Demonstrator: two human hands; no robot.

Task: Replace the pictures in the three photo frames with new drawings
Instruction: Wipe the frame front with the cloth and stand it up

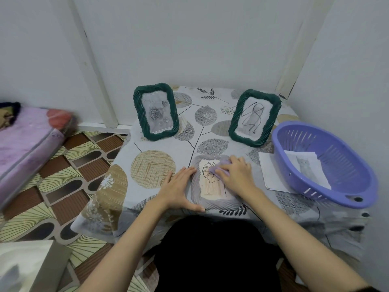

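A grey rope-edged photo frame (212,202) lies flat at the table's near edge, showing a line drawing of a head. My left hand (179,187) rests flat against its left side, thumb along the bottom edge. My right hand (234,172) presses a lilac cloth (216,170) onto the frame's glass at its upper right. Two dark green frames stand upright behind: the left frame (155,111) holds a grey rose picture, the right frame (254,118) holds a scribbled line drawing.
A purple plastic basket (345,192) sits at the right with a cat picture (305,167) inside, on top of a white sheet (271,171). The table (151,169) has a leaf-print cloth. A pink mattress (25,142) lies on the floor at left.
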